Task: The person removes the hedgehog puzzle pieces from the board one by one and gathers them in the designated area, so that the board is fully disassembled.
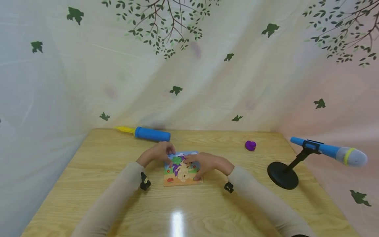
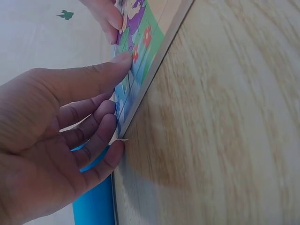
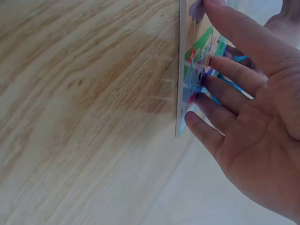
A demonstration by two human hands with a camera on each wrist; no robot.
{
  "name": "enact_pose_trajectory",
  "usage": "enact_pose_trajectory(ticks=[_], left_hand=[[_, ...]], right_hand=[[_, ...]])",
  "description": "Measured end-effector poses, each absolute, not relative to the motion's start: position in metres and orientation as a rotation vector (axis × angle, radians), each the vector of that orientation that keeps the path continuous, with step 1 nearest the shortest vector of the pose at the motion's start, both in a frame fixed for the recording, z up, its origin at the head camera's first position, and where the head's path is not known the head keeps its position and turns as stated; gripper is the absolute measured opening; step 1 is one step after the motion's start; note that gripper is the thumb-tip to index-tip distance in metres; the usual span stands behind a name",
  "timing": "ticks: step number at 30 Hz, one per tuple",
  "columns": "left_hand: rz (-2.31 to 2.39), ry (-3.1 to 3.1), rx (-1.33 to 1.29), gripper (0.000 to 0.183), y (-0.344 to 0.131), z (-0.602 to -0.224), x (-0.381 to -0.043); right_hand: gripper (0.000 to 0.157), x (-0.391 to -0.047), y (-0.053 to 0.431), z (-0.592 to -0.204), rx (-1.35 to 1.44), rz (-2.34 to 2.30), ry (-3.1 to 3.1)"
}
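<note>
A colourful jigsaw puzzle board (image 1: 181, 177) with a cartoon figure in purple and cream, red flowers and a green patch lies flat on the table. My left hand (image 1: 160, 152) is over its upper left corner, fingers loosely bent. In the left wrist view the thumb (image 2: 123, 61) rests on the picture, while the other fingertips are along the far edge. Over the right side is my right hand (image 1: 207, 163), fingers spread; its fingertips touch the picture, and the thumb is near the lower right corner. Seam lines between pieces show on the board (image 3: 202, 61).
Behind the left hand lies a blue hand pump (image 1: 152, 134) with a yellow nozzle. A small purple object (image 1: 250, 145) is at the back right. On the right, a blue toy microphone (image 1: 328, 150) sits in a black stand (image 1: 282, 175). A leaf-printed curtain (image 1: 201, 108) hangs behind the wooden table (image 1: 139, 210).
</note>
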State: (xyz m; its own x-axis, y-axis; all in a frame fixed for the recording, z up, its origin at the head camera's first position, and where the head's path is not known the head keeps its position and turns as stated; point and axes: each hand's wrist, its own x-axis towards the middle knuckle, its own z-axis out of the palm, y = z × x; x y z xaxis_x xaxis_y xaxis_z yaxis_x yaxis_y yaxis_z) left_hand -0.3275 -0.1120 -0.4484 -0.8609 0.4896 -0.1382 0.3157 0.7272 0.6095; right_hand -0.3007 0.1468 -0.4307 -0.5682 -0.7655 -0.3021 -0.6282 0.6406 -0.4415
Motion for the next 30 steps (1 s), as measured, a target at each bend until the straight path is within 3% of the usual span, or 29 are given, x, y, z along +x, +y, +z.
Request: enact_pose_trajectory(ticks=[30], left_hand=[[0.849, 2.647, 0.577, 0.044, -0.1103, -0.4493, -0.3299]], right_hand=[[0.079, -0.3025, 0.1454, -0.4322, -1.079, -0.391, 2.407]])
